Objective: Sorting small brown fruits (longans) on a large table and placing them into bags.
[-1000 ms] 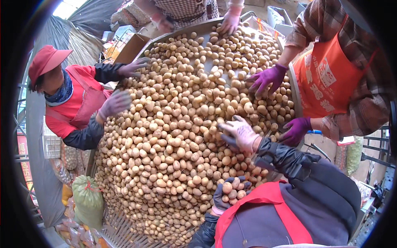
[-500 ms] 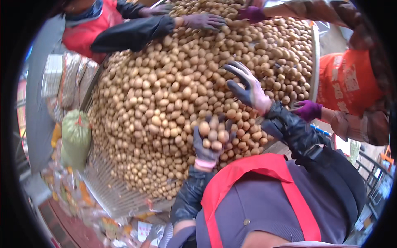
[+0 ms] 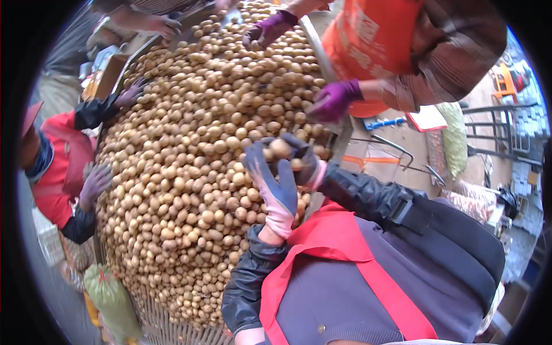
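A large heap of round tan-brown produce [image 3: 184,172], resembling small potatoes, covers a wide table. Over its near right part my gloved hands are close together. My right hand [image 3: 307,161] is curled round a few pieces, of which one piece [image 3: 280,149] shows clearly between the two hands. My left hand [image 3: 269,184], in a blue-grey and pink glove, is beside it with fingers extended and thumb apart. Its fingertips are near the held pieces; whether they touch is hard to tell.
One co-worker's purple-gloved hand [image 3: 336,102] is close on the right, beside an orange apron [image 3: 368,46]. At left another co-worker in a red vest [image 3: 60,161] reaches over the heap. The metal table rim [image 3: 339,138], a green sack [image 3: 109,296] and a slatted section [image 3: 184,330] border it.
My view has turned to the right. My right hand has come in beside my left and now holds pieces. The left hand, earlier cupping several pieces, now has its fingers extended.
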Available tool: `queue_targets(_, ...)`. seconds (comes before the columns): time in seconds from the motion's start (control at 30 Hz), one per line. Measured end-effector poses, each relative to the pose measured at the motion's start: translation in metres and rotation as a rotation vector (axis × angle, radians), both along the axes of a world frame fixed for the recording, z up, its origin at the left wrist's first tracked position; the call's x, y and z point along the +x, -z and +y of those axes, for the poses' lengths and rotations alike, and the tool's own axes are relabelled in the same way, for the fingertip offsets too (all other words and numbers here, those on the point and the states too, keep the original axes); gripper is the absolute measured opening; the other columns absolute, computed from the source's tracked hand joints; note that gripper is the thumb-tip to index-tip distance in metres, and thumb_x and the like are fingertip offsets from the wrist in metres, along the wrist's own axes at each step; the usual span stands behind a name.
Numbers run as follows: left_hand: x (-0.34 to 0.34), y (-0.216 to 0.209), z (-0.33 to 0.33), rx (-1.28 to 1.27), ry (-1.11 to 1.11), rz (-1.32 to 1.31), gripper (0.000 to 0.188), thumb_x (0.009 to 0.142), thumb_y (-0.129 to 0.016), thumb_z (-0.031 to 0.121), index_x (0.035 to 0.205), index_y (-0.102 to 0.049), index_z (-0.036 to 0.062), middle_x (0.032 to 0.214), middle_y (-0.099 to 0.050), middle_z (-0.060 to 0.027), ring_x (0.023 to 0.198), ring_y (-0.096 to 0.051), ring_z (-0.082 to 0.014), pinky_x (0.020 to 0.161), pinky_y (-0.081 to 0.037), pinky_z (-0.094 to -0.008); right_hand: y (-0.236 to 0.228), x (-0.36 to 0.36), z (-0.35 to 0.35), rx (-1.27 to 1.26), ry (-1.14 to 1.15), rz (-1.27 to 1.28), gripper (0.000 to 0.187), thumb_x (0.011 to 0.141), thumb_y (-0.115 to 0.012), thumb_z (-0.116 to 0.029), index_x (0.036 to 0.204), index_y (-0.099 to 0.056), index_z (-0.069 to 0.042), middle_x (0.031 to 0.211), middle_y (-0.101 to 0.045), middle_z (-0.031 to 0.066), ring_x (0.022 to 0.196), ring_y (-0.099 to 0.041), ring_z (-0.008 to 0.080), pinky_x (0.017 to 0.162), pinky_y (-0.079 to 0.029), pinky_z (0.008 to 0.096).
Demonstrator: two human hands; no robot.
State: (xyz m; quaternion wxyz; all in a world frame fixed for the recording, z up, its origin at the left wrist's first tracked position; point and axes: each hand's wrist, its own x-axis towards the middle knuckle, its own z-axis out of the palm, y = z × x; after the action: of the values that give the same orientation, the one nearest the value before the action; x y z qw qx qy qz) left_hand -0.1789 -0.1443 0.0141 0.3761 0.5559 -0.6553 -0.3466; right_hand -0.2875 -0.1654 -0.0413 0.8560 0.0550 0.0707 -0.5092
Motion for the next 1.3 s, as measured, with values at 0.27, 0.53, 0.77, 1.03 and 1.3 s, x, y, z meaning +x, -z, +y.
queue_targets(0.27, 0.005, -0.001, 0.005, 0.451, 0.301, 0.387, 0.036, 0.096, -0.057, 0.009, 0.13, -0.056, -0.0003, 0.137, -0.055, -0.0175, 0.131, -0.05, -0.0272, 0.111, -0.037, -0.0375, 0.001, -0.177, 0.182, 0.26, 0.11, 0.264, 0.039, 0.098, -0.047, -0.053, 0.105, -0.061, -0.017, 0.101, -0.057, 0.0026, 0.106, -0.051, 0.0285, 0.084, -0.045, 0.0534)
queue_targets(0.53, 0.128, 0.039, -0.029, -0.187, -0.143, -0.589, 0.049, 0.088, -0.064, 0.019, 0.135, -0.056, 0.0096, 0.148, -0.043, -0.0192, 0.144, -0.03, -0.0389, 0.117, -0.022, -0.0528, 0.039, -0.209, 0.173, 0.097, -0.621, 2.266, 0.032, 0.094, -0.057, -0.026, 0.119, -0.067, -0.008, 0.111, -0.07, 0.0146, 0.097, -0.069, 0.0304, 0.088, -0.051, 0.0407)
queue_targets(0.77, 0.2, 0.055, -0.056, -0.036, -0.363, -1.224, 0.06, 0.094, -0.053, 0.044, 0.148, -0.045, 0.0174, 0.156, -0.034, -0.017, 0.146, -0.021, -0.0439, 0.116, -0.016, -0.0623, -0.012, -0.025, -0.05, -1.1, 0.087, 1.866, 0.057, 0.093, -0.065, -0.025, 0.142, -0.046, -0.005, 0.147, -0.044, 0.0235, 0.137, -0.043, 0.0376, 0.112, -0.038, 0.0419)
queue_targets(1.03, 0.191, 0.045, -0.049, -0.001, -0.335, -1.135, 0.06, 0.093, -0.054, 0.042, 0.148, -0.045, 0.0191, 0.153, -0.039, -0.0144, 0.147, -0.018, -0.0447, 0.116, -0.013, -0.0647, 0.053, 0.012, -0.171, -1.065, -0.19, 2.559, 0.087, 0.092, -0.054, -0.057, 0.15, -0.03, 0.002, 0.16, -0.02, 0.0252, 0.151, -0.013, 0.0391, 0.123, -0.009, 0.0492)
queue_targets(1.3, 0.179, 0.053, -0.058, 0.112, -0.31, -1.184, 0.056, 0.092, -0.052, 0.041, 0.145, -0.049, 0.0237, 0.154, -0.03, -0.0221, 0.146, -0.016, -0.0479, 0.114, -0.01, -0.0667, 0.001, 0.038, -0.225, -1.348, -0.153, 2.393, 0.077, 0.085, -0.068, -0.042, 0.147, -0.039, -0.007, 0.149, -0.038, 0.0233, 0.139, -0.035, 0.0407, 0.116, -0.023, 0.0568)
